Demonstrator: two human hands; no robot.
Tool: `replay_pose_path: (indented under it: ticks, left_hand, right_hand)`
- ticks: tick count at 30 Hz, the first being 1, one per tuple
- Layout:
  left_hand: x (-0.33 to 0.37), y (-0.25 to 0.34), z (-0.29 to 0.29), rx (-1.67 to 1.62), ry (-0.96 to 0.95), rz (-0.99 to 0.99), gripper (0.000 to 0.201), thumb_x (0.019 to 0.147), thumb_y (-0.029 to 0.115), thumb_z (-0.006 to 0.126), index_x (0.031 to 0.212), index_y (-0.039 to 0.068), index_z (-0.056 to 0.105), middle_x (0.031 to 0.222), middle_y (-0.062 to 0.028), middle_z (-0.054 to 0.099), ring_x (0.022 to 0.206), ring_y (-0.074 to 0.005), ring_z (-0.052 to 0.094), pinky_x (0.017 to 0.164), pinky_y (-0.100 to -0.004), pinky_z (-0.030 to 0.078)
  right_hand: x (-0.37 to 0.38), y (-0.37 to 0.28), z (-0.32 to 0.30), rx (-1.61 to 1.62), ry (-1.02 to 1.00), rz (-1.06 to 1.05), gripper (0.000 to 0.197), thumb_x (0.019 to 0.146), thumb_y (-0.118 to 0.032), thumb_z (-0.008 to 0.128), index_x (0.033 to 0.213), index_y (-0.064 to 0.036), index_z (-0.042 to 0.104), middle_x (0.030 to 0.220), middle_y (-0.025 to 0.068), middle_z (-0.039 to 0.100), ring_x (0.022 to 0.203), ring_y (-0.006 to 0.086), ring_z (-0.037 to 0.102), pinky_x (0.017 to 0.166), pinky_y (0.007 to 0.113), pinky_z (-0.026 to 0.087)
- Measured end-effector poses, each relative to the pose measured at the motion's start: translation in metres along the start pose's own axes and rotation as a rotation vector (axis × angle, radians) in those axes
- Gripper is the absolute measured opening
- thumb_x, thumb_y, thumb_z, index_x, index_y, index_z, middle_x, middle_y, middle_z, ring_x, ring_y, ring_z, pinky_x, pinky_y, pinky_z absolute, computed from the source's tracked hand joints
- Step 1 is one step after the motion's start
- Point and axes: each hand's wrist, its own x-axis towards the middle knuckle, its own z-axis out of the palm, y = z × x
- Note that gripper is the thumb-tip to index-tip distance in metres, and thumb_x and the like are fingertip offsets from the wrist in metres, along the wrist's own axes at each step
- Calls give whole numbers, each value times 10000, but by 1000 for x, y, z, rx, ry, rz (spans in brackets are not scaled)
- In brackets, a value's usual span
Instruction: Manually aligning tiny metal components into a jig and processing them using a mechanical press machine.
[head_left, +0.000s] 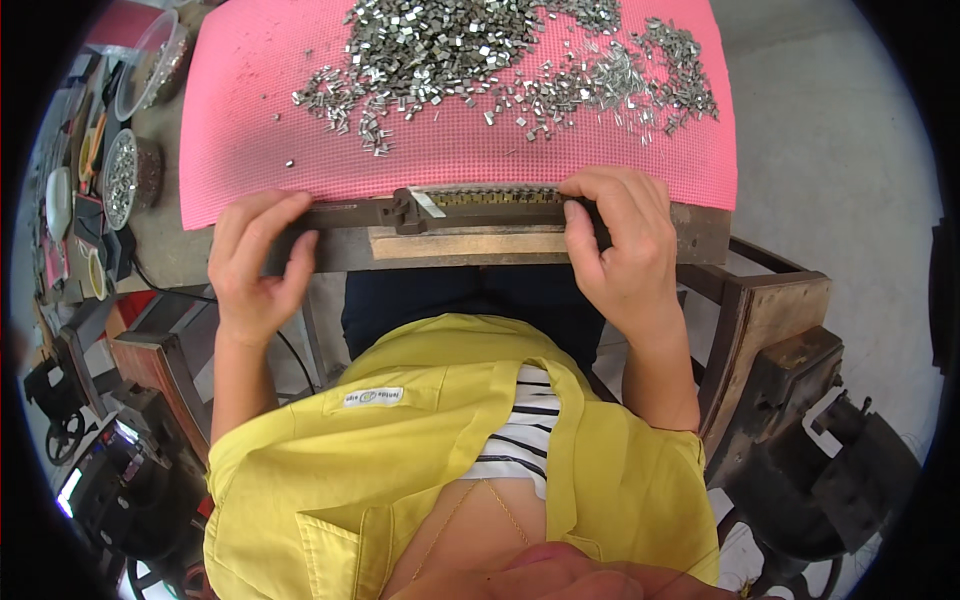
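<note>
we see both bare hands at one long dark metal bar, which lies along the near edge of the bench, just this side of the pink mat. our right hand is closed on the bar's right end, the index finger along its far edge and the thumb against the near side, with only a narrow gap between the tips. our left hand is curled around the left end, thumb and index tip apart with the bar between them; we cannot tell whether the thumb presses on it. between the hands, a row of small metal pieces runs along the bar, bounded on the left by a dark block with a pale strip slanting beside it. the bar's two ends are hidden by our fingers, and the single pieces in the row are too small to make out. the big heap of metal bits beyond is cut off by the upper edge. a lighter scatter of slim bits lies to its right. a wooden strip sits just below the bar, and two clear tubs stand left of the mat; nothing stands between the hands and the heap but bare mat.
</note>
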Motion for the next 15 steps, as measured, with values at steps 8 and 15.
replay_pose_path:
  ticks: [8,15]
  left_hand:
    - [-19,-44,-8,65,102,142,516,655,-31,848,1149,31,715,945,-107,743,882,-281,682,821,-371,504]
    - [-3,-3,-33,-216,211,427,709,767,93,856,1388,146,519,864,-82,703,697,-251,647,679,-395,468]
  right_hand:
    - [-14,6,-2,51,-1,59,312,776,4,751,1072,-56,670,1058,97,666,997,306,620,894,408,453]
    - [-19,11,3,139,72,82,377,770,-40,792,1127,-60,670,1069,103,671,1017,313,623,911,416,471]
